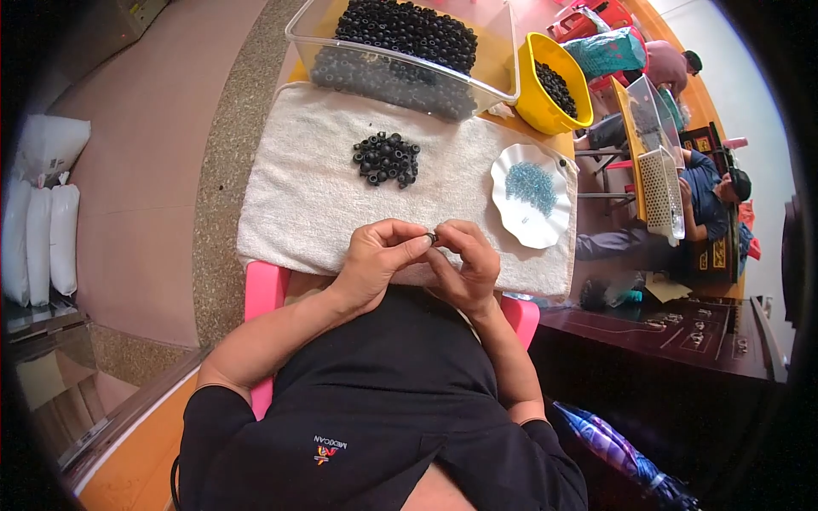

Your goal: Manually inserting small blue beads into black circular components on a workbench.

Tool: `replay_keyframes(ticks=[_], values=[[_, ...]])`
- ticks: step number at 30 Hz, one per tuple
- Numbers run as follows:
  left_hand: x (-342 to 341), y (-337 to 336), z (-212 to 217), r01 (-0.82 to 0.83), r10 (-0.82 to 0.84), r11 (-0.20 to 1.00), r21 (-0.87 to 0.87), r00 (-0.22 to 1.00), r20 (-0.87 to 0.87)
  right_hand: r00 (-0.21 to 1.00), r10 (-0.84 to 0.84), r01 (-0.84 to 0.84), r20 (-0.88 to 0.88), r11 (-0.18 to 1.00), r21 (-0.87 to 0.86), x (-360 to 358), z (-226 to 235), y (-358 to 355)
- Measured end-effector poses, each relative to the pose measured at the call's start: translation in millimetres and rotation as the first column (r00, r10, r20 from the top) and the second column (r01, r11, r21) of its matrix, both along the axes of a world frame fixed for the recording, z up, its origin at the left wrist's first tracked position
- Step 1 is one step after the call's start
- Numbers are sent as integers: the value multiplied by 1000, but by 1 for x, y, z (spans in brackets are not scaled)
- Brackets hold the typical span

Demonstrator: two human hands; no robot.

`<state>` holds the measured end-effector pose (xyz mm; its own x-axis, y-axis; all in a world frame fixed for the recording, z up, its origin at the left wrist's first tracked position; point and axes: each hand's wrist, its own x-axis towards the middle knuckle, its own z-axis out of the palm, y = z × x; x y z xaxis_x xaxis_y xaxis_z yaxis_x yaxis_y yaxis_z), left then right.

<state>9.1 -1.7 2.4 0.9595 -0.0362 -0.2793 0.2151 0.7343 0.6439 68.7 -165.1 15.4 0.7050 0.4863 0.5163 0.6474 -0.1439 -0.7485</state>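
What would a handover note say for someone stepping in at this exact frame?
Left hand: fingertips pinched with the right on a small dark ring-shaped bead.
Right hand: shares that grip, fingers curled.
Things: loose heap of black ring beads on the white towel; white scalloped plate of tiny blue beads to the right; clear plastic tub of black beads behind; yellow bowl with more.
Done: cannot tell, no finished pieces visible.
Left: the heap on the towel is untouched.
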Motion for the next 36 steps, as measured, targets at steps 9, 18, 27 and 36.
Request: replay_keyframes(ticks=[9,18,27,36], values=[[0,-1,3,-26,26,1000,-3,1000,-5,817,-179,242,548,969,-45,-2,5,14],[0,-3,2,-24,24,999,32,1000,6,814,-140,176,563,984,-9,-2,4,14],[-2,-5,2,-32,30,996,79,999,27,827,-82,104,556,995,-8,0,5,11],[-1,-4,-1,-46,42,994,100,998,41,971,-90,95,221,995,-11,-3,8,7]])
